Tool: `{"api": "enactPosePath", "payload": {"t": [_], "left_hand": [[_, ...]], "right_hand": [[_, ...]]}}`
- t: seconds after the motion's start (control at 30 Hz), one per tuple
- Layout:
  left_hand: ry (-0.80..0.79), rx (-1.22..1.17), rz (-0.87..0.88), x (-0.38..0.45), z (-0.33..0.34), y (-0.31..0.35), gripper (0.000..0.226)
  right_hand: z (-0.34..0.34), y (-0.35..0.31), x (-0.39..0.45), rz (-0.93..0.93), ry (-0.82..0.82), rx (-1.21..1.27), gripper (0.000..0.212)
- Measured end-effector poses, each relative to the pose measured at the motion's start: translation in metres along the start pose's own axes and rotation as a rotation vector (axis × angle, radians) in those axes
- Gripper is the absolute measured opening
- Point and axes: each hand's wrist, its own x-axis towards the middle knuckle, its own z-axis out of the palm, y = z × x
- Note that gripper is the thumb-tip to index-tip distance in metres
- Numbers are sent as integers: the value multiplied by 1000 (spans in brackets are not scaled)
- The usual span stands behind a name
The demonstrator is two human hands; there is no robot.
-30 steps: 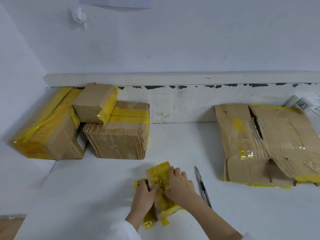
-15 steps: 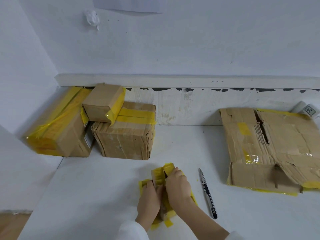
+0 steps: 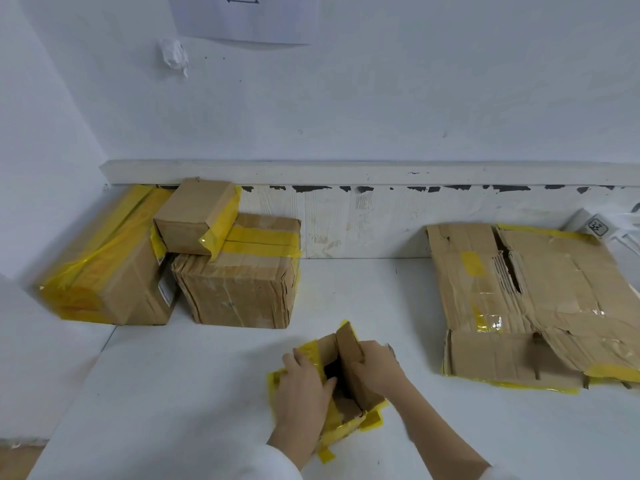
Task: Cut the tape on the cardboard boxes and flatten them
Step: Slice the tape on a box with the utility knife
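Centrally, toward six o'clock on the white desk (image 3: 194, 393), a small cardboard box (image 3: 349, 372) wrapped in yellow tape (image 3: 341, 427) was held between two hands, with its top opened and a dark hollow shown inside. The left hand (image 3: 301, 386) was laid against the box's nine o'clock side, its fingers (image 3: 294, 358) curled over the taped wall and the thumb hooked at the opening. The right hand (image 3: 375, 367) was set on the three o'clock side, its fingers wrapped around an upright brown flap so that the flap was gripped. At ten o'clock, against the wall, three taped boxes were grouped: a long box (image 3: 104, 261) lying tilted at the far side, a creased box (image 3: 242, 282) beside it, and a smaller box (image 3: 195, 216) perched across the tops of both. At two o'clock a flattened box (image 3: 540, 303), torn and marked with yellow strips, was spread flat on the desk. Behind it, at the edge of view, a small white device (image 3: 597, 227) could be seen. A sheet of paper (image 3: 249, 19) was fixed on the wall at twelve o'clock.
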Motion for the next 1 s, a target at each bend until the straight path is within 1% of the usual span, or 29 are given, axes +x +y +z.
{"api": "enactPosePath", "payload": {"t": [0.07,0.1,0.17,0.23,0.27,0.33,0.43,0.53,0.6,0.63,0.67,0.7,0.73,0.77,0.8,0.83,0.87,0.9,0.93,0.97,1.0], "left_hand": [[-92,46,-27,6,-3,10,77],[-140,89,-37,8,-3,15,71],[-214,131,-59,6,-8,25,50],[-238,94,-112,11,-9,31,43],[-232,114,-107,11,-10,33,45],[-163,99,-86,13,-10,33,46],[-95,-26,-60,13,-10,22,50],[-58,-231,-50,13,-10,-4,50],[-76,-510,-26,13,-8,-26,41],[-91,-678,-44,10,-7,-35,36],[-108,-846,-67,7,-7,-42,36],[-125,-987,-88,5,-5,-48,44],[-139,-1090,-105,2,-2,-52,58],[-146,-1129,-98,-1,3,-54,73],[-125,-1037,-68,-3,7,-55,79],[-42,-782,-15,-4,10,-55,78],[107,-451,84,-6,10,-53,71],[232,-184,239,-7,6,-49,60],[316,-17,373,-9,0,-45,46],[290,83,485,-10,-4,-40,32],[221,124,539,-13,-6,-36,24]], "right_hand": [[8,-12,-3,29,63,-160,26],[14,-17,-4,39,85,-210,29],[23,-25,-9,29,127,-289,33],[27,-28,-10,18,162,-289,27],[25,-27,-9,29,166,-286,27],[24,-20,-4,33,176,-266,36],[24,-15,-2,43,189,-260,42],[28,-15,-1,21,197,-287,44],[27,-8,3,33,171,-235,38],[24,-6,3,17,156,-199,32],[21,-2,2,13,154,-137,21],[17,1,1,-3,140,-66,4],[17,5,1,-7,133,-13,26],[18,11,2,-22,130,48,51],[17,15,3,-60,123,62,67],[17,18,1,-115,124,38,73],[14,18,-2,-178,129,-81,73],[11,18,-3,-284,206,-266,72],[9,18,-2,-402,278,-444,71],[5,14,-2,-479,353,-551,69],[5,11,-1,-522,416,-647,67]]}}
